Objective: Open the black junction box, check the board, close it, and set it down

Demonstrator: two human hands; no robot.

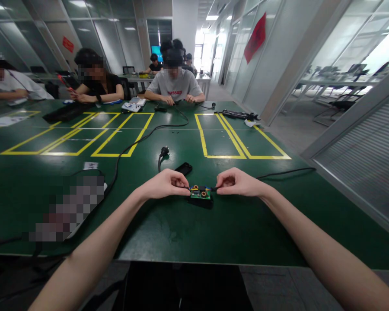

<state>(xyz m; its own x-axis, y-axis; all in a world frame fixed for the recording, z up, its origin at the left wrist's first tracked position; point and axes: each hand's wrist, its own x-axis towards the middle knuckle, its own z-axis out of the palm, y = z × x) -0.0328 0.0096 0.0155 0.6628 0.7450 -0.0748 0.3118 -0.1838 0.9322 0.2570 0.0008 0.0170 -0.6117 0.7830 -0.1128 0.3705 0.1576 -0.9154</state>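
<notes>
Your left hand (pixel 167 183) and right hand (pixel 235 182) meet over a small green circuit board (pixel 201 193). The board lies component side up in a black housing (pixel 201 202), which rests on the green worktop (pixel 194 233).

**Left hand.** The fingers are curled closed. Thumb and fingertips come together at the left edge of the circuit board. You cannot tell whether they grip the board edge itself or a thin wire there.

**Right hand.** The fingers are curled closed. Thumb and forefinger pinch a short black lead (pixel 214 188) that reaches the right edge of the circuit board. The other fingers are tucked into the palm.

**Items around the circuit board.**
- A flat black rectangular part (pixel 183 168) lies just beyond the board, behind your left hand and apart from it.
- A black mains plug (pixel 164 151) lies farther beyond the board, and its cord (pixel 129 149) runs off to the far left.
- A thin black cable (pixel 287 172) lies to the right of the board and passes behind your right wrist. Its end is hidden.
- Yellow tape rectangles (pixel 214 140) mark the worktop well beyond the board.
- A small white label (pixel 90 165) lies well to the left of the board.

Three other people sit at the far side of the worktop, well away from the board. Their hands rest on their own items.
</notes>
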